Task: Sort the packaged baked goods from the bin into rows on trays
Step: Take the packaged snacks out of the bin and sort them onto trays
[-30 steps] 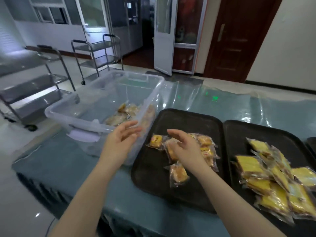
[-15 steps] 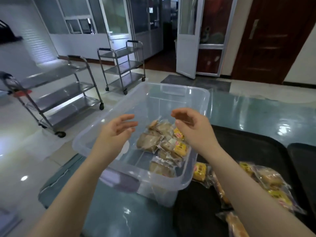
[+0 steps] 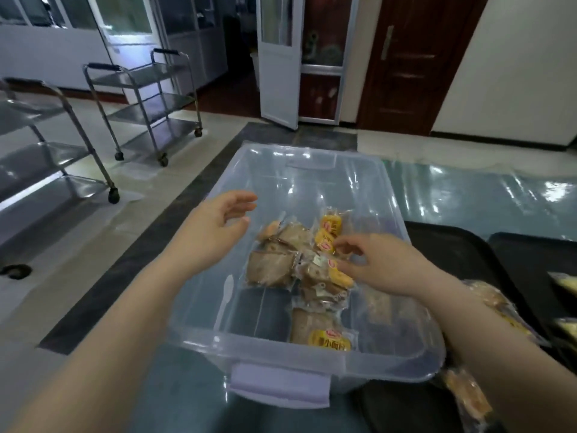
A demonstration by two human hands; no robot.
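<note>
A clear plastic bin (image 3: 281, 362) sits on the table in front of me. Several packaged baked goods (image 3: 274, 267) lie in its middle, brown cakes and small yellow-labelled packets (image 3: 331, 225). My left hand (image 3: 215, 235) hovers open over the bin's left side, fingers relaxed, holding nothing. My right hand (image 3: 381, 264) is down inside the bin, fingertips touching the yellow-labelled packets; whether it pinches one is unclear. A black tray (image 3: 462, 245) lies right of the bin with wrapped pastries (image 3: 487, 301) on it.
A second black tray (image 3: 537, 248) lies further right with yellow packets at the frame edge. Two steel trolleys (image 3: 146, 104) stand on the floor to the left. A white door and a brown door are behind the table.
My view swung left from the trays onto the bin. Both hands moved from the tray area over the bin, and my right hand dropped down onto the packets inside.
</note>
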